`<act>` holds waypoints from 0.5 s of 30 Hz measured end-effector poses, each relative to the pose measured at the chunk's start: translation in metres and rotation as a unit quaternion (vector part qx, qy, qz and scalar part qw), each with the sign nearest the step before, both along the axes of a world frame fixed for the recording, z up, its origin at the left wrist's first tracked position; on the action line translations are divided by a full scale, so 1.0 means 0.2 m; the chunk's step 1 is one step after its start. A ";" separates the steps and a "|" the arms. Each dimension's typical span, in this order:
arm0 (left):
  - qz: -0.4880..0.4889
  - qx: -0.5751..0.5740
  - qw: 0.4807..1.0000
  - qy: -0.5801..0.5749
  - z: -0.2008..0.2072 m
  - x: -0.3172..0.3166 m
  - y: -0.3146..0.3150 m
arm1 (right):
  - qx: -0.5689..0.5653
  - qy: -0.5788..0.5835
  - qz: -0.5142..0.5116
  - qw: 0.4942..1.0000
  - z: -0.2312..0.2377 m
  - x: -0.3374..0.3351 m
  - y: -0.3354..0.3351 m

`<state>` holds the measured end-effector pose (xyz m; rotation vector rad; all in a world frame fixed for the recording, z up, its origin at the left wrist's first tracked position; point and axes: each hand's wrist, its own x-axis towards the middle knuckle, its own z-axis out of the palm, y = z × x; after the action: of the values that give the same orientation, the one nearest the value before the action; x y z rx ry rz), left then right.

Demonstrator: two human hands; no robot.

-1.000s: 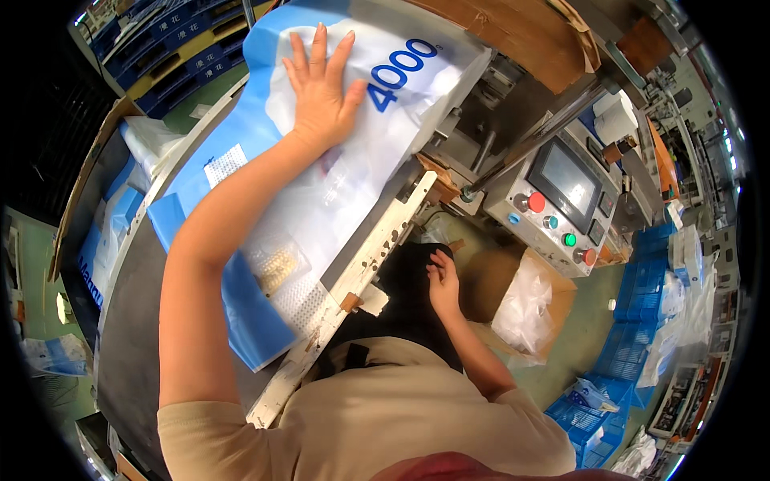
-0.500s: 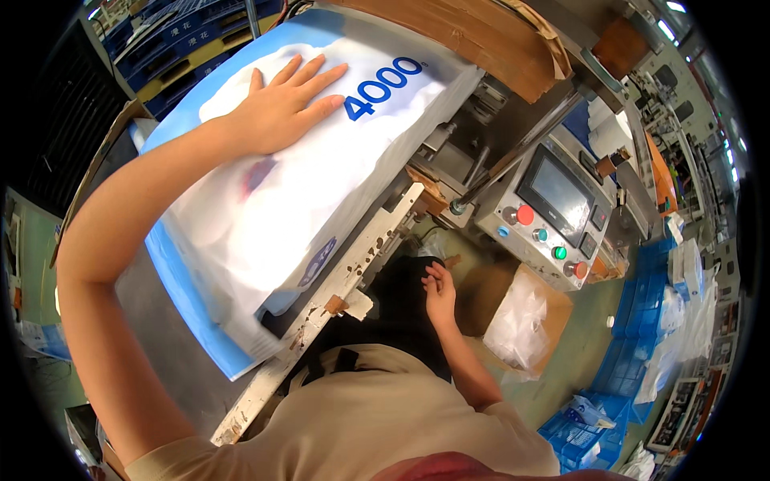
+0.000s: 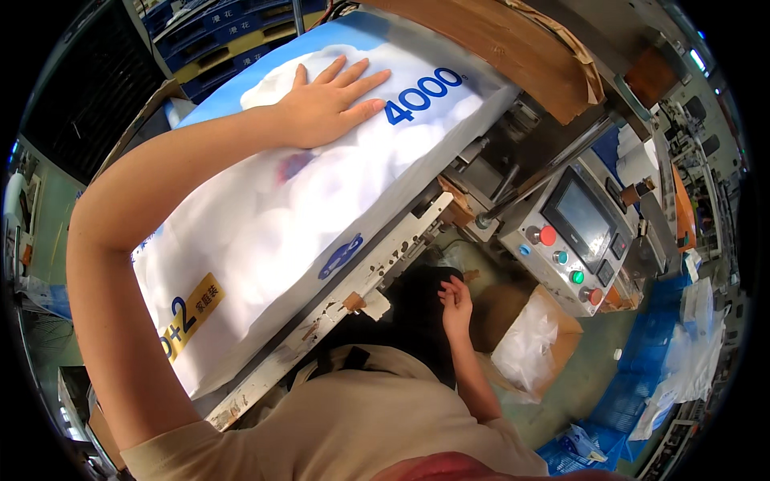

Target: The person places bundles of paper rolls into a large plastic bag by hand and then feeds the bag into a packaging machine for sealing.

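Note:
My left hand [image 3: 333, 104] lies flat with its fingers spread on a large plastic bag [image 3: 265, 216]. The bag is white and light blue, with blue print and a yellow printed patch, and looks bulky. It stretches over a machine bed, alongside a worn white metal rail [image 3: 337, 309]. My left forearm reaches across the bag and covers part of it. Down beside the rail, my right hand [image 3: 457, 305] hangs in front of my body, touching nothing that I can see. Its fingers are loosely bent and slightly apart, with nothing visible in them.
A control panel [image 3: 573, 240] with a screen and coloured buttons stands to the right. Below it sits a cardboard box [image 3: 561, 345] with clear plastic inside. Blue crates [image 3: 618, 401] line the floor at right. Brown cardboard [image 3: 489, 40] edges the bag's far side; blue pallets [image 3: 233, 32] are stacked behind.
The bag's near left part now extends further toward my left elbow, showing the yellow patch where a blue edge and bare metal were. My left hand keeps pressing flat. The whole view has shifted slightly.

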<state>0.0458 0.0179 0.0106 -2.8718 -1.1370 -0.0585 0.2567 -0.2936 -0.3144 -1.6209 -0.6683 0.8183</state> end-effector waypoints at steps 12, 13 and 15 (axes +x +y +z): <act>0.003 -0.006 1.000 -0.015 0.04 -0.28 -0.21 | -0.011 0.003 0.035 0.999 -0.05 -0.06 0.03; 0.004 -0.014 1.000 -0.012 0.05 -0.33 -0.26 | -0.008 0.000 0.045 0.999 -0.06 -0.07 0.03; 0.011 -0.029 0.999 -0.003 0.08 -0.44 -0.35 | -0.004 -0.002 0.069 0.998 -0.08 -0.10 0.05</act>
<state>-0.0428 -0.0516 0.0264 -2.9109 -1.1923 -0.0338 0.2363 -0.2826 -0.3300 -1.5981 -0.7871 0.9179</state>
